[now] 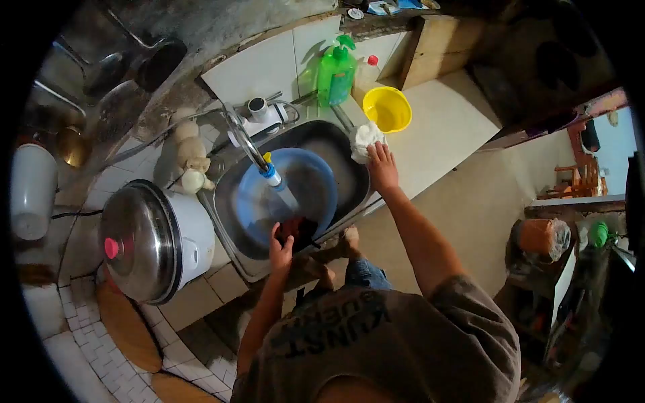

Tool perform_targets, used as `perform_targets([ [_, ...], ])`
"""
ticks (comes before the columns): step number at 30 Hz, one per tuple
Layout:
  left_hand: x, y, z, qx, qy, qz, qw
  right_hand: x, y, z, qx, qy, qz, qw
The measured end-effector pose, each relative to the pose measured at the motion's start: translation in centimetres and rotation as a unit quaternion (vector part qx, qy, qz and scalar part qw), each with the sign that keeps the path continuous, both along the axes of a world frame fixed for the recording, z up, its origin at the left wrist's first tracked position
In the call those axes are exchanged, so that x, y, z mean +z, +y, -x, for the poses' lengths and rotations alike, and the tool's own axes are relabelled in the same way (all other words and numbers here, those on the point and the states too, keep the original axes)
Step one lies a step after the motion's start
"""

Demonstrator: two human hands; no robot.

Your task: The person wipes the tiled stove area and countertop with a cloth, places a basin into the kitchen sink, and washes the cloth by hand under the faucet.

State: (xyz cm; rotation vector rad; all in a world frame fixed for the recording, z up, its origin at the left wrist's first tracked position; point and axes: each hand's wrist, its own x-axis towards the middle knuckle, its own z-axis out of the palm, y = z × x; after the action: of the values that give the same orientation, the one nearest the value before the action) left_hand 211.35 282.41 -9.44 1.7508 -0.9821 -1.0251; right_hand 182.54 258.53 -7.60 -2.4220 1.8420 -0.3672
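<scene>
My left hand (281,247) is at the near edge of the sink, closed on a dark red and black item (299,230) that looks like a cloth; its exact kind is unclear. This item hangs over the near rim of a blue basin (246,176) inside the metal sink (228,232). A faucet with a blue and white nozzle (271,174) points into the basin, and water appears to be running. At the sink's right rim, my right hand (382,168) has its fingers on a crumpled white cloth (366,140).
A yellow bowl (388,109), a green pump bottle (336,75) and a red-capped bottle (368,70) stand behind the right hand. To the left is a large rice cooker (191,235) with a metal lid. Ladles and pans (161,64) hang on the far left wall.
</scene>
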Motion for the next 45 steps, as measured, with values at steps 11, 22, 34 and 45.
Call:
perform_targets([
  [11, 0.6, -0.9, 1.1, 0.019, -0.054, 0.003, 0.998, -0.3, -10.9, -4.4, 0.079, -0.012, -0.049, 0.996],
  [22, 1.7, -2.3, 1.0, -0.019, -0.119, -0.005, 0.993, 3.0, 4.2, -8.3, 0.499, -0.005, -0.132, 0.856],
  [34, -2.5, -2.3, -1.2, 0.012, 0.067, -0.008, 0.998, -0.3, 3.9, -9.8, 0.378, 0.037, -0.334, 0.863],
  [45, 6.1, -6.8, -2.2, 0.162, 0.217, 0.035, 0.962, 0.9, 5.6, -15.7, 0.184, -0.431, -0.482, 0.740],
])
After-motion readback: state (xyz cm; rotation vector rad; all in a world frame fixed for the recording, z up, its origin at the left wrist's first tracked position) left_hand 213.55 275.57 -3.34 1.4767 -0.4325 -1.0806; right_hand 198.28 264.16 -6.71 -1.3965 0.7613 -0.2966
